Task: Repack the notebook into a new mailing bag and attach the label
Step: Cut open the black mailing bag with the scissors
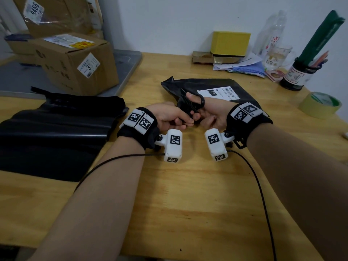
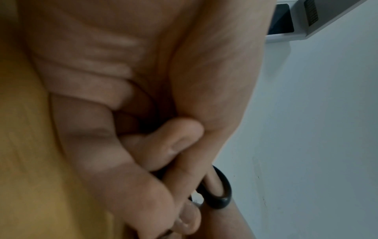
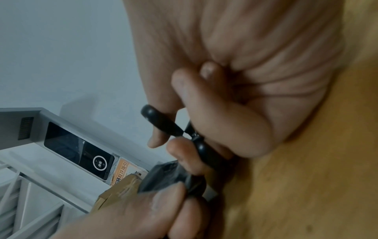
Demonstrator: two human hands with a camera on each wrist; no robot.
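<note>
Nearest to the camera, both forearms lie over the wooden table (image 1: 188,194), so the hands can work steadily above it. The right hand (image 1: 212,112) holds black scissors (image 1: 195,104): the thumb goes through one ring and the other fingers curl around the second ring, ready for cutting. The left hand (image 1: 169,115) is curled too, and its fingertips pinch a corner of the black mailing bag (image 1: 216,85), probably to keep the plastic tight against the blades. This bag lies just behind the hands with a white shipping label (image 1: 222,92) on top. The notebook is not visible; I judge it is inside this bag. At the left, a stack of new black mailing bags (image 1: 56,132) waits. Farther right lies a tape roll (image 1: 320,105), and cardboard boxes (image 1: 75,61) stand behind.
</note>
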